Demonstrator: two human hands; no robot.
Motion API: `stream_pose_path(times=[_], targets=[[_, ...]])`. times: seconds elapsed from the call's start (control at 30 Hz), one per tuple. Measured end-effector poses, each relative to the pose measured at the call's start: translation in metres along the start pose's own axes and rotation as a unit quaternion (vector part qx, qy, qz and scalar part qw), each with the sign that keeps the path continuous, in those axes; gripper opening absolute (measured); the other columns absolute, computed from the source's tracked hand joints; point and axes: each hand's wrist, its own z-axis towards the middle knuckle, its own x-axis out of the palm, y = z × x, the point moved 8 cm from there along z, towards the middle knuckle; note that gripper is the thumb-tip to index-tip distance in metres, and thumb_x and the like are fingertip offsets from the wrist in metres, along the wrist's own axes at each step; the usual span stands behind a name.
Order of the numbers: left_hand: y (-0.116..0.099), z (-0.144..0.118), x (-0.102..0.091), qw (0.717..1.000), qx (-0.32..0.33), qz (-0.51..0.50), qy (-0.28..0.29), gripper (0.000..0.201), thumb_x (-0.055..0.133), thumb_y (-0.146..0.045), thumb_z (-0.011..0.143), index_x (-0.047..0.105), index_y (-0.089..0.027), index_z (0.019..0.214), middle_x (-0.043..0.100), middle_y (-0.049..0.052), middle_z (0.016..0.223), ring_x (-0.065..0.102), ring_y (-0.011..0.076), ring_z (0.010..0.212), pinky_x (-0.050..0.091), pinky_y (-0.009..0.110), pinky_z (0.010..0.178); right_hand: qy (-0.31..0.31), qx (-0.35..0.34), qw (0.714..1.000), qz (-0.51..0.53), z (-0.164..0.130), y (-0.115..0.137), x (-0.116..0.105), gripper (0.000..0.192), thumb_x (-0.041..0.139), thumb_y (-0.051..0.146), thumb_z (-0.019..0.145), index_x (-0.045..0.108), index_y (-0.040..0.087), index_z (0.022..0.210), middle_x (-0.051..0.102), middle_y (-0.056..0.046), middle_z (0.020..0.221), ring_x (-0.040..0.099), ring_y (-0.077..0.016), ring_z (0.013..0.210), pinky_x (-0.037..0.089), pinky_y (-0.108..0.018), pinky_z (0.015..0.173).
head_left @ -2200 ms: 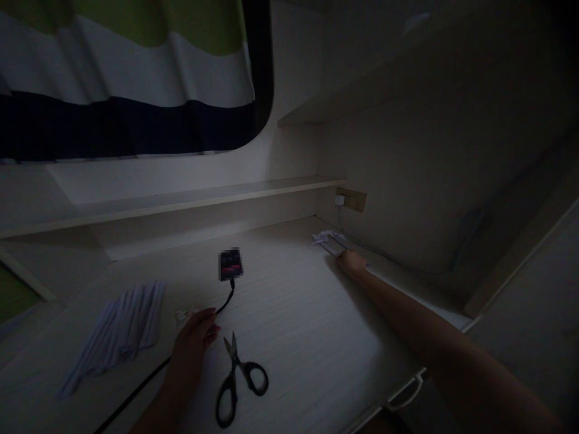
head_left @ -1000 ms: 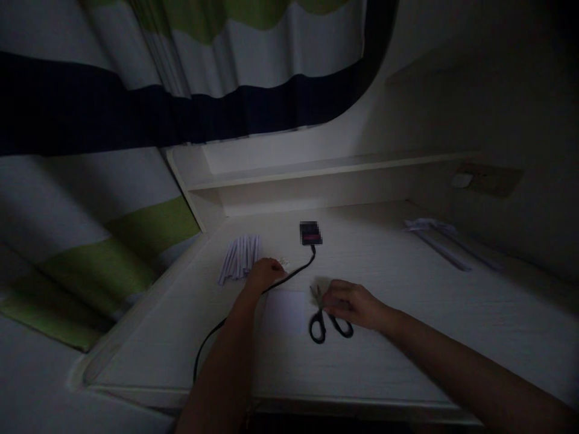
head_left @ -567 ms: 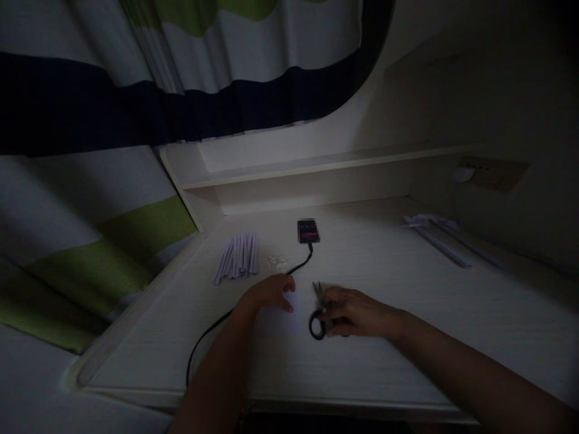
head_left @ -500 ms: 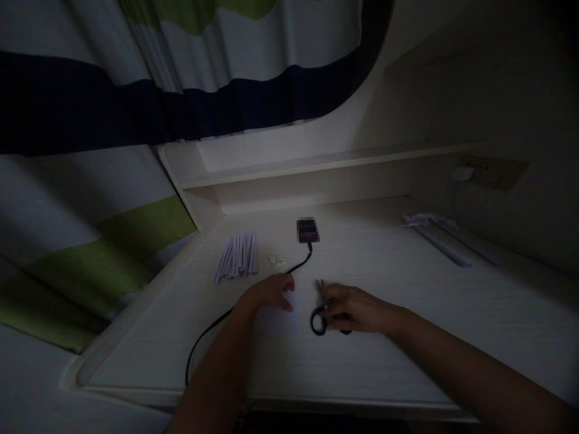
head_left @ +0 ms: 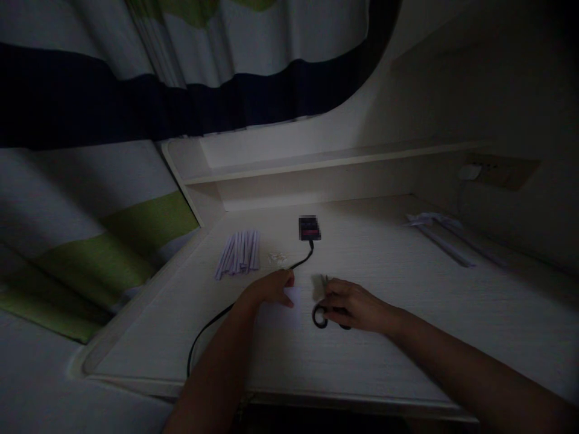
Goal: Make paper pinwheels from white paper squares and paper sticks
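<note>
A: Nearest?
B: Just inside the front edge of the pale wood-grained bench [head_left: 362, 361]: a flat white paper sheet [head_left: 281, 316], partly hidden under the left hand [head_left: 274, 288]. Grip wide, thumb apart from forefinger; pressing or hovering, cannot tell.
A: Beside it?
B: Scissors with black looped handles and metal blades [head_left: 313, 318], in the right hand [head_left: 355, 305]; grip closed around the middle, tips pointing away.
A: Good handling?
B: Probably best: seat finger and thumb in the loops, hold the sheet flat, spare the left fingertips.
A: Edges, room?
B: Ahead, a thin black cable [head_left: 303, 261], small white scraps [head_left: 277, 258] and slim white paper rolls [head_left: 239, 252], easily nudged. Most room likely rightward, up to long white strips [head_left: 446, 246]. Rear limit: pale shelf [head_left: 316, 161].
</note>
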Motion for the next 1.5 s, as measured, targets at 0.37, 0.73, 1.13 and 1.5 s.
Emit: stream_pose_path(times=[0.37, 0.73, 1.13, 1.5], targets=[[-0.003, 0.002, 0.001, 0.999, 0.044, -0.012, -0.012, 0.05, 0.07, -0.034, 0.046, 0.051, -0.016, 0.088, 0.053, 0.002, 0.083, 0.048, 0.0159, 0.073, 0.034, 0.023, 0.06, -0.005, -0.044, 0.998, -0.051, 0.029, 0.051, 0.035, 0.022, 0.048, 0.032, 0.081, 0.062, 0.016, 0.087, 0.059, -0.007, 0.087, 0.051, -0.0184, 0.09, 0.038, -0.033, 0.083], [-0.001, -0.004, -0.023, 0.991, 0.038, -0.114, -0.051, 0.015, 0.064, -0.028, 0.057, 0.062, -0.015, 0.065, 0.056, -0.002, 0.056, 0.05, 0.0115, 0.056, 0.034, 0.021, 0.056, -0.028, -0.005, 0.999, -0.024, 0.032, 0.043, 0.04, 0.017, 0.048, 0.024, 0.08, 0.063, 0.016, 0.078, 0.06, -0.007, 0.082, 0.053, -0.0165, 0.085, 0.042, -0.029, 0.079], [-0.001, -0.01, -0.028, 0.968, 0.03, -0.245, -0.044, 0.017, 0.06, -0.031, 0.062, 0.061, -0.015, 0.067, 0.06, 0.0, 0.063, 0.051, 0.0119, 0.062, 0.036, 0.021, 0.059, -0.068, 0.013, 0.997, 0.023, 0.025, 0.04, 0.032, 0.015, 0.047, 0.023, 0.08, 0.06, 0.017, 0.085, 0.058, -0.006, 0.088, 0.053, -0.0165, 0.086, 0.042, -0.029, 0.08], [-0.021, -0.017, -0.046, 0.867, 0.022, -0.478, -0.14, 0.024, 0.061, -0.036, 0.064, 0.056, -0.014, 0.074, 0.056, -0.001, 0.064, 0.048, 0.0081, 0.053, 0.035, 0.02, 0.051, -0.189, 0.293, 0.824, 0.446, 0.011, -0.033, 0.033, 0.03, 0.058, 0.043, 0.066, 0.049, 0.016, 0.057, 0.047, 0.004, 0.051, 0.043, -0.0082, 0.047, 0.036, -0.021, 0.046]])
